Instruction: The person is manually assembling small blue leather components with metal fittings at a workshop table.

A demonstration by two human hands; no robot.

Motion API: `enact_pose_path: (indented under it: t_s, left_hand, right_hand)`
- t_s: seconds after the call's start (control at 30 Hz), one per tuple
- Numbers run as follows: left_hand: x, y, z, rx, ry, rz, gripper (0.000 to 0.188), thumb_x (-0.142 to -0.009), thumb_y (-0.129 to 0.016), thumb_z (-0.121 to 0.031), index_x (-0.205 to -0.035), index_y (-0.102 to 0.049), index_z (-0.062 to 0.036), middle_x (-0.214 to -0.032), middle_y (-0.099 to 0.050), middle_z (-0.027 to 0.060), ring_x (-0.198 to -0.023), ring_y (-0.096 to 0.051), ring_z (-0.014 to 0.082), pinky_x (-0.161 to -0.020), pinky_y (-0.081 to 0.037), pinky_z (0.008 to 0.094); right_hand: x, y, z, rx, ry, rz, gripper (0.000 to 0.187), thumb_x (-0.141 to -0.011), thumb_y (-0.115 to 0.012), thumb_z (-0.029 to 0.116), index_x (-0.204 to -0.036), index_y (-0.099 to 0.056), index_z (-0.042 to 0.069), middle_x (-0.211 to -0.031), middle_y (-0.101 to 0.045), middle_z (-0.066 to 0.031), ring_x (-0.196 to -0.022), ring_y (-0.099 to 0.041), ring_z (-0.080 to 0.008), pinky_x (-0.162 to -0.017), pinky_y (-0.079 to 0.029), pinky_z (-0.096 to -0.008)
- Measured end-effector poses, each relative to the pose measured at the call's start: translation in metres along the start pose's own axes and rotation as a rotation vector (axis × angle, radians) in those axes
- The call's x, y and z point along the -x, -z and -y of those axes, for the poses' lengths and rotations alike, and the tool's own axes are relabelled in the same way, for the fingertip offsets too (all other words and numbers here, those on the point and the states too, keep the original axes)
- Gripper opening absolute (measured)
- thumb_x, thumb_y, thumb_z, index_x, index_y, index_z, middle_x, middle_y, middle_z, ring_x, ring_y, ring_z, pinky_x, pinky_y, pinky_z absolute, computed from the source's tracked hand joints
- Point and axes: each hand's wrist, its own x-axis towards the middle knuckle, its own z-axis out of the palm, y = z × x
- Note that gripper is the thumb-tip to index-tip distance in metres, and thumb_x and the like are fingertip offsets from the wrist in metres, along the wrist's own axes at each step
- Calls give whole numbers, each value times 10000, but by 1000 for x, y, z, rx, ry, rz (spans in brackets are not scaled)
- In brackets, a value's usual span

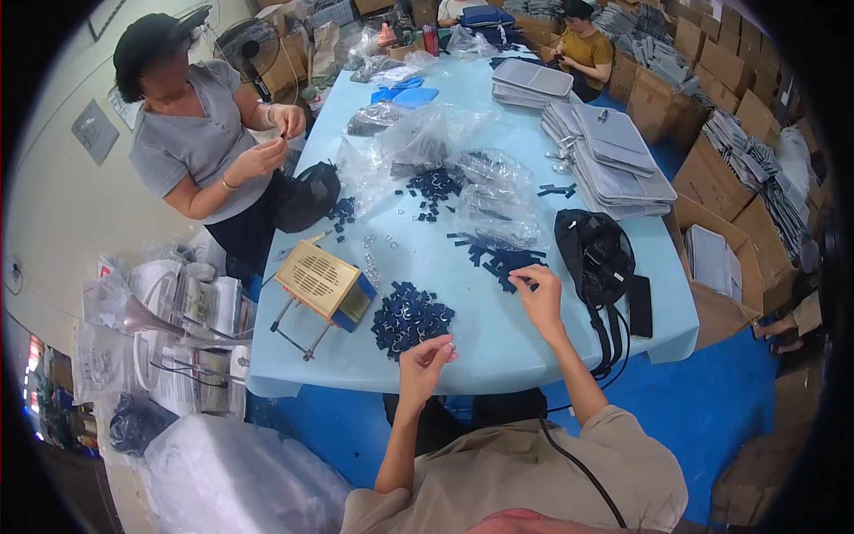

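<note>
Left hand [425, 358]: pinching a small metal ring [451, 345], lower centre.
Right hand [537, 291]: gripping a dark strap piece [519, 278] beside the loose strap pile [498, 255].

Three people at the table [498, 343]; one dark heap of strap pieces [409, 316] by the left hand [425, 356], one black bag [594, 254] beside the right hand [538, 294].

Light blue counter [498, 334] fills frame centre. Lower centre: heap of dark blue strap pieces [410, 316]. Left of it: tan slatted box [322, 284]. Centre: second scatter of dark blue pieces [498, 255], clear plastic bags [485, 191]. Right edge: black bag [594, 254], black phone [639, 306]. Upper right: stacked grey flat cases [614, 160].
</note>
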Motion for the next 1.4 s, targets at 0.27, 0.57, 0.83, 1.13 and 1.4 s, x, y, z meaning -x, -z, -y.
enact_pose_path:
  t_s: [0.27, 0.57, 0.83, 1.13, 1.4]
  left_hand:
    - [15, -28, -28, 80, -61, -15, 311, -925, -679, 3, -1229, -630, 46, -974, -732, 131, -860, -719, 184, -807, -558, 281]
    - [25, -36, -17, 109, -63, -78, 239, -916, -710, -24, -1144, -690, 42, -938, -726, 106, -818, -695, 162, -777, -541, 270]
    - [24, -34, 6, 265, -68, -48, 131, -974, -658, -79, -1057, -680, 20, -893, -673, 50, -827, -639, 135, -735, -498, 250]
    - [26, -29, 6, 330, 75, -62, 162, -978, -652, -96, -1081, -682, 25, -920, -712, 97, -796, -707, 196, -762, -586, 313]
    - [27, -25, 7, 334, 58, -92, 222, -977, -648, -81, -1166, -686, 29, -956, -701, 101, -828, -679, 181, -778, -572, 307]
  right_hand:
    - [41, 5, 63, -907, -490, 202, 168, -925, -707, 71, -1075, -724, -3, -1016, -698, -59, -916, -655, -103, -828, -574, -278]
    - [72, 0, 75, -1066, -582, 321, 148, -946, -677, 48, -1067, -711, -32, -1078, -698, -110, -965, -663, -143, -864, -603, -327]
    - [85, -3, 72, -1093, -571, 358, 99, -943, -680, 39, -1014, -705, -26, -1021, -700, -106, -942, -652, -131, -829, -607, -319]
    - [83, 0, 74, -1071, -598, 354, 103, -921, -709, 37, -988, -709, -40, -940, -711, -100, -875, -693, -167, -825, -580, -308]
    - [84, 5, 73, -1019, -504, 463, 92, -867, -717, -58, -955, -717, -32, -980, -695, -110, -919, -695, -197, -853, -546, -324]
